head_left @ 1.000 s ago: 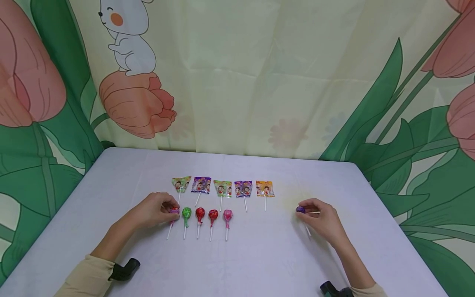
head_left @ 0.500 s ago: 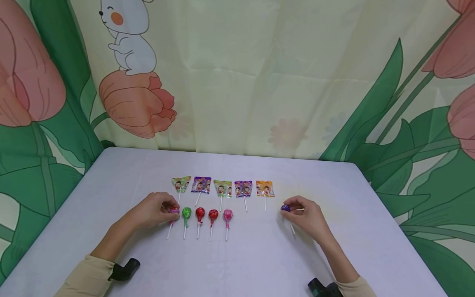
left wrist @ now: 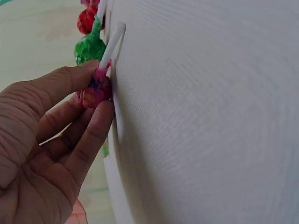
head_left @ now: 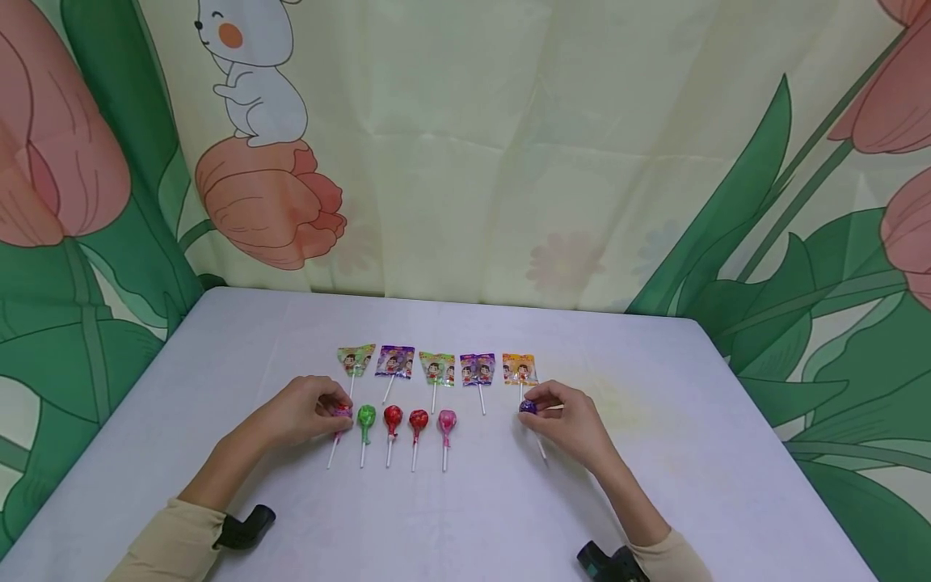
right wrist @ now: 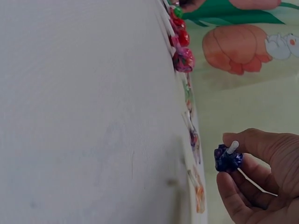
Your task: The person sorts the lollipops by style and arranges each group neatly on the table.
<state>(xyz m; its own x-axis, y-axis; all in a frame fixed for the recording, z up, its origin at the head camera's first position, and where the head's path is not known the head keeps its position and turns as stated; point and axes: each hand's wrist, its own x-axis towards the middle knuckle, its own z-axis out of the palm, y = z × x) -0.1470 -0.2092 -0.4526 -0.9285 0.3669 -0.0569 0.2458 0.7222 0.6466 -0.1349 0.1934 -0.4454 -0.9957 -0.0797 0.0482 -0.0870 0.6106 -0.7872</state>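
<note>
My left hand (head_left: 311, 411) pinches the wrapped head of a pink-and-purple lollipop (left wrist: 96, 93) between thumb and fingers at the left end of the near row; its white stick points toward me. Beside it lie a green lollipop (head_left: 366, 417), two red lollipops (head_left: 393, 419) and a pink lollipop (head_left: 447, 422). To the right, my right hand (head_left: 570, 420) holds a dark purple lollipop (right wrist: 228, 158) by its head between thumb and fingers, stick slanting down. In the right wrist view this lollipop appears raised off the table.
Behind the near row runs a second row of flat-packed lollipops: green packets (head_left: 437, 370), purple packets (head_left: 477, 370) and an orange packet (head_left: 520, 370) at its right end. All lie on a white-covered table (head_left: 407, 525). A printed curtain (head_left: 451, 162) hangs behind the far edge.
My right hand has moved left across the table with the purple lollipop, coming near the orange packet's stick. My left hand has stayed on its lollipop.
</note>
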